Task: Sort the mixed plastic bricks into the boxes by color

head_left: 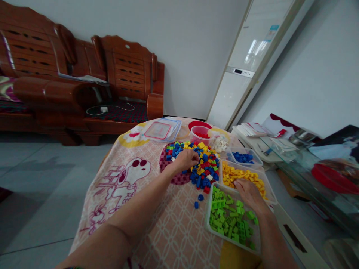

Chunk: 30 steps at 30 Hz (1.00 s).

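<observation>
My left hand is over the pile of mixed toy bricks at the middle of the table. Its fingers are curled together; whatever they hold is hidden. My right hand reaches across the green-brick container to the near side of the clear container of yellow bricks. Its fingers are drawn together at the yellow bricks, and I cannot make out what is in them. Closest to me stands a clear container of green bricks, partly under my right forearm. Two blue bricks lie loose on the tablecloth.
Beyond the pile are a round tub of red bricks, some white bricks and a clear container of blue bricks. Flat container lids lie at the back left. A glass-topped table with clutter stands to the right.
</observation>
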Available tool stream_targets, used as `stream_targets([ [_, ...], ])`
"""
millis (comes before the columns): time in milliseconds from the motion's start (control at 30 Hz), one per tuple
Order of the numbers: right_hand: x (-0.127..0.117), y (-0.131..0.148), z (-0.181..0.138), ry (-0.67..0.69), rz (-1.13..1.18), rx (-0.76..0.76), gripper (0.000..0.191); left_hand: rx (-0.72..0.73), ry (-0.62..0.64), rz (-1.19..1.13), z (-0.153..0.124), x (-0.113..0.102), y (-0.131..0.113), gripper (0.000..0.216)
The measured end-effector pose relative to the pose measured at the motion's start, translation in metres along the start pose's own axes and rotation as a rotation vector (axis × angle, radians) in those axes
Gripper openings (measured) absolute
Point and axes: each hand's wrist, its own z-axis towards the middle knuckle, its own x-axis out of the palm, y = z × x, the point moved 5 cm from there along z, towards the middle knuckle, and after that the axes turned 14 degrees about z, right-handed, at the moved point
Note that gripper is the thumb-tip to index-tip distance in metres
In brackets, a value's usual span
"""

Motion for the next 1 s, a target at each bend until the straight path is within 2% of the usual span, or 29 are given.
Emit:
stream_targets([
  [100, 0.000, 0.001, 0.000, -0.004, -0.005, -0.004, 0.037, 0.028, 0.079, 0.046, -0.001, 0.009, -0.007, 0.011],
  [233, -0.001, 0.003, -0.001, -0.008, -0.008, -0.007, 0.039, 0.005, 0.125, 0.131, -0.003, 0.009, 0.003, 0.016],
  [400, -0.002, 0.006, -0.001, -0.007, -0.024, -0.001, 0.040, -0.038, 0.083, 0.143, -0.004, -0.001, 0.029, 0.023],
  [500, -0.002, 0.007, -0.001, -0.009, -0.027, 0.006, 0.039, -0.053, 0.055, 0.148, -0.004, -0.005, 0.035, 0.024],
  [733, -0.001, 0.003, -0.001, -0.007, -0.006, -0.003, 0.039, 0.000, 0.177, 0.214, -0.006, 0.004, 0.016, 0.022],
  [1000, -0.003, 0.005, -0.001, -0.032, -0.002, 0.013, 0.038, -0.004, 0.195, 0.298, -0.012, 0.006, 0.004, 0.020],
])
